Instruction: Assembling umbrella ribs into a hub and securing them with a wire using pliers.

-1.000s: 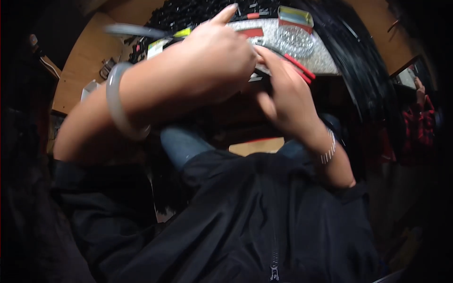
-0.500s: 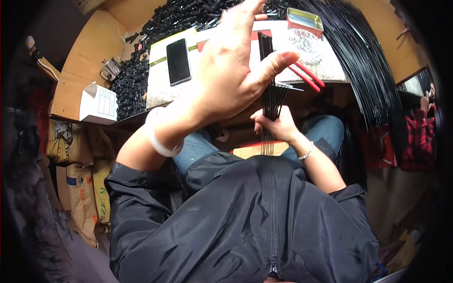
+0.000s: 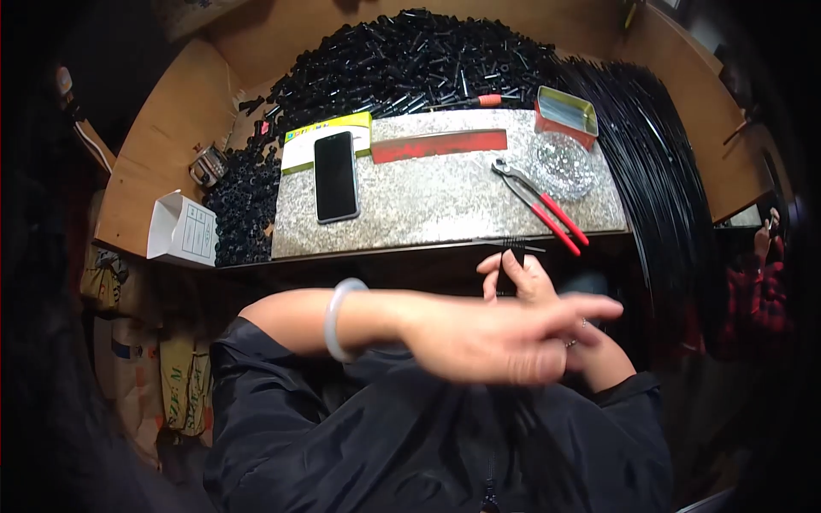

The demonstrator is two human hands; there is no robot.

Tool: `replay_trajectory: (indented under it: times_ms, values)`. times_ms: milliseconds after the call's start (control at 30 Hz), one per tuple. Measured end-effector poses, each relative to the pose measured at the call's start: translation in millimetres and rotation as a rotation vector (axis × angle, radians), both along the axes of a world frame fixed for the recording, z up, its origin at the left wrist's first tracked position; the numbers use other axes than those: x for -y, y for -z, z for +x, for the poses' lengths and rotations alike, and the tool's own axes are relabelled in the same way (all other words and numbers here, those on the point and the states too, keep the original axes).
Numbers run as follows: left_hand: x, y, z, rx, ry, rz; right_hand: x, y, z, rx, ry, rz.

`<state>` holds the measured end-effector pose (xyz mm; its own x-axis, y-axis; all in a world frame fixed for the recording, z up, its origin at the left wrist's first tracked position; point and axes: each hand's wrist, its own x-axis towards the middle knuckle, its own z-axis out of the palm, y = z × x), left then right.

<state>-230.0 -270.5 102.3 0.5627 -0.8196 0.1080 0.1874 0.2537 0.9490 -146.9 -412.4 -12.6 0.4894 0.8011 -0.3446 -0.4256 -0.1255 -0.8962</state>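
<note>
The thumb and fingers of my right hand (image 3: 532, 277) are pinched around a bundle of thin black rods (image 3: 513, 248); its tips project just above the thumb, in front of the near edge of the bench. The lower length of the bundle is obscured, so its alignment cannot be confirmed. My left hand (image 3: 483, 342) crosses in front of the right wrist, palm region blurred, index finger extended to the right and set apart from the thumb; nothing is visible in its grasp. Step in hand, as I judge it: securing the rods in the right hand while the left is free to tend them. In my judgement, the next move calls for a firm right pinch, the left hand clear of the right wrist, and the rod ends drawn level without spreading. Beyond the hands, a pale speckled board (image 3: 410, 201) lies on the bench. On its right part are red-handled pincers (image 3: 562, 217), a clear dish (image 3: 560, 167) and a rectangular tin (image 3: 566, 132); a red strip (image 3: 439, 146) lies toward the back, and a phone (image 3: 336, 178) at the left, overlapping a yellow-and-white packet (image 3: 297, 156). Outermost, a heap of short black parts (image 3: 410, 64) backs the board, longer black rods (image 3: 650, 145) drape along the right, and a white box (image 3: 183, 231) stands at the left.
</note>
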Motion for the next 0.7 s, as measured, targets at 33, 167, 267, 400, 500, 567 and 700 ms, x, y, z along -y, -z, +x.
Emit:
replay_trajectory:
  times_ms: [33, 167, 267, 400, 500, 567, 700]
  values:
    - [-9, 7, 31, 0.297, -0.185, 0.202, 5, 57, -5, 0.392, 0.109, 0.163]
    - [-85, 50, 151, 0.397, -1.057, 0.936, 9, 37, 7, 0.069, 0.041, 0.056]
    - [-129, 87, 233, 0.438, -1.401, 1.364, 6, 37, 16, 0.042, 0.044, 0.062]
    - [-148, 108, 288, 0.235, -1.468, 1.583, 5, 38, 25, 0.050, 0.070, 0.079]
    - [-152, 105, 302, 0.129, -1.407, 1.601, 6, 39, 29, 0.070, 0.103, 0.079]
    - [-151, 98, 304, 0.157, -1.326, 1.642, 7, 40, 32, 0.066, 0.116, 0.090]
    - [-148, 105, 316, 0.523, -1.458, 1.368, 8, 44, 35, 0.044, 0.133, 0.095]
